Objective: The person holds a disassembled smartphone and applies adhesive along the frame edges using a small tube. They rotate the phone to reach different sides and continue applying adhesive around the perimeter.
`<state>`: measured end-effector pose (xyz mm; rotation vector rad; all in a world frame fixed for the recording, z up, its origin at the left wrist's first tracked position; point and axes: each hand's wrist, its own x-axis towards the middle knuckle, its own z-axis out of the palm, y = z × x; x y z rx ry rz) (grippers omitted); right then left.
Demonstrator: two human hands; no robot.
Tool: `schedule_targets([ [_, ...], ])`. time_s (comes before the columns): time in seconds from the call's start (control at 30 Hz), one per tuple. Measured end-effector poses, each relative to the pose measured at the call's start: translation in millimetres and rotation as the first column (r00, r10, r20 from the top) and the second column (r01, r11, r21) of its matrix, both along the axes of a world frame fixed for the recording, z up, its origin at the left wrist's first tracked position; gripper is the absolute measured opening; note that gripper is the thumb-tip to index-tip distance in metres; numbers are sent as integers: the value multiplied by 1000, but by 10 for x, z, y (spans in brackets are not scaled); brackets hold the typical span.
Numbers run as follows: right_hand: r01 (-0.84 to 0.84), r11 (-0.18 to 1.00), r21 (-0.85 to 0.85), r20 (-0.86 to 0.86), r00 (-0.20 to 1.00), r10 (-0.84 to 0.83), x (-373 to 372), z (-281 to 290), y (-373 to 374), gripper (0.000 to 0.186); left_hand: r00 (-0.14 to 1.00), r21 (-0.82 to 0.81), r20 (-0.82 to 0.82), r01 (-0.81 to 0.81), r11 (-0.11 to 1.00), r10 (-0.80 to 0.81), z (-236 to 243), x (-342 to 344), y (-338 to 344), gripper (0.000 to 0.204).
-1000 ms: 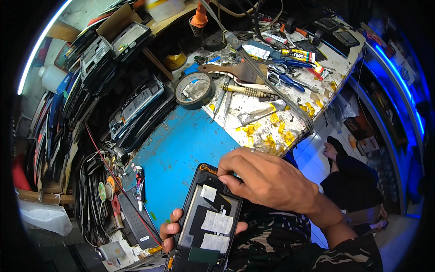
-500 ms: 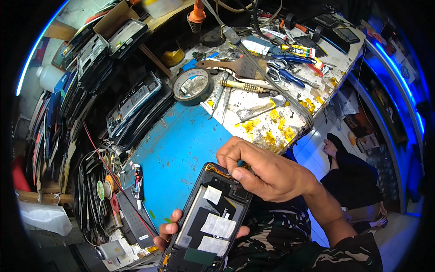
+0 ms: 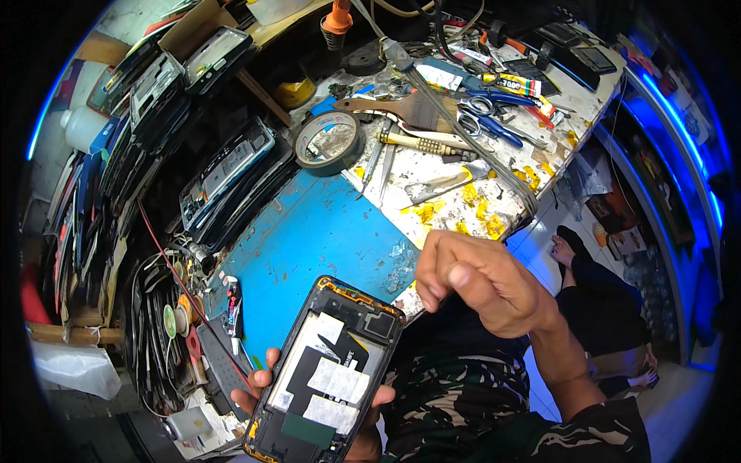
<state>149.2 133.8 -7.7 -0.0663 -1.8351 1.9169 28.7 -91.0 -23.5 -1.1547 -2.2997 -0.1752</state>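
My left hand [image 3: 261, 380] grips a black phone housing [image 3: 356, 312] from below, with fingers along its left edge and the thumb on its right. White label patches, a dark green panel and orange lines along the top rim show on its inner face. Just right of the housing's upper corner, my right hand [image 3: 486, 287] hangs apart from it, fingers curled in and thumb bent near them. Anything between those fingers is hidden or too small to make out. Beyond both hands lies a worn blue mat [image 3: 309, 231] on the bench.
A roll of dark tape [image 3: 356, 158] lies at the mat's far edge. A wide brush [image 3: 421, 112], blue-handled pliers [image 3: 498, 131] and a cable [image 3: 444, 116] lie farther right. Stacked phone parts [image 3: 231, 170] crowd the left. Someone in dark clothes [image 3: 590, 309] sits on the floor at right.
My right hand has come off the housing's top edge and moved right. The housing has shifted slightly left and down in my left hand.
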Motion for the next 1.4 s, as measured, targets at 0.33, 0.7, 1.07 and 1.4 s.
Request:
schedule_targets([
  [0.33, 4, 996, 92, 67, 998, -10, -320, 80, -86, 21, 986, 69, 133, 88, 994, -96, 25, -8, 10, 130],
  [0.7, 257, 957, -134, 190, 955, -229, -105, 143, -186, 35, 576, 918, 396, -232, 321, -715, -50, 21, 675, 123],
  [1.07, -168, 978, -119, 132, 974, 184, 127, 155, -731, 86, 703, 907, 379, -153, 393, -602, -33, 39, 700, 115],
  [1.4, -130, 989, 72, 84, 989, 124, 96, 152, -750, 80, 993, 90, -49, 107, 990, -103, 128, -207, 292, 98],
])
